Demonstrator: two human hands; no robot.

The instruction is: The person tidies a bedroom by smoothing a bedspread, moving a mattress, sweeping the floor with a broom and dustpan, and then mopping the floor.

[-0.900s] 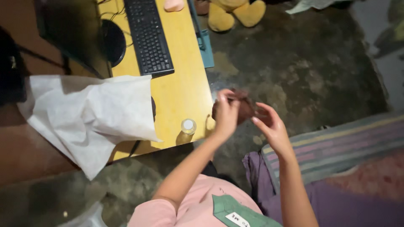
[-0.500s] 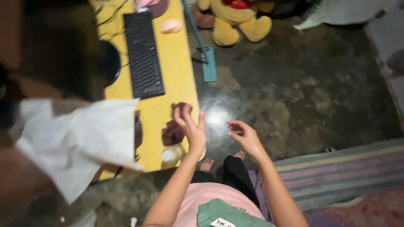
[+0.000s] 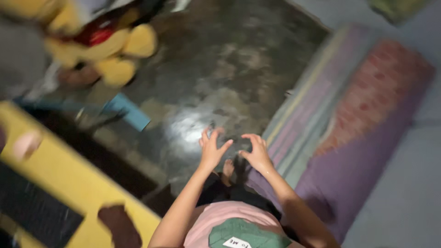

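Both hands are up in front of the body, near frame centre, over the dark floor [image 3: 239,69]. Left hand [image 3: 212,149]: fingers spread wide, palm turned toward the other hand, holding nothing. Right hand [image 3: 256,151]: fingers curled in a loose claw, tips pointing toward the left hand, also holding nothing. The two hands sit just beside each other w/ a small gap between, not touching. Picture is blurred, so fine finger detail can't be told.

Below the hands, at 6 o'clock from them, a bare foot [image 3: 227,168] shows on the floor, then dark trousers and a pink shirt [image 3: 216,220] w/ a green patch.

Brown cloth [image 3: 120,225] lies on the yellow desk [image 3: 69,181] at approx 8 o'clock from the hands, well apart from both, near the desk's edge. A black keyboard [image 3: 34,209] sits on the desk further toward 8 o'clock, and a pale pink object [image 3: 25,144] is at 9 o'clock.

At 10 o'clock, well apart, a yellow plush toy [image 3: 115,50] w/ a red top lies on the floor. A blue flat piece [image 3: 126,112] is near it, between the toy and the hands.

At 3 o'clock, a striped mat [image 3: 303,115] and a purple-and-red mattress [image 3: 367,119] run along the floor; right hand is near the mat's edge.
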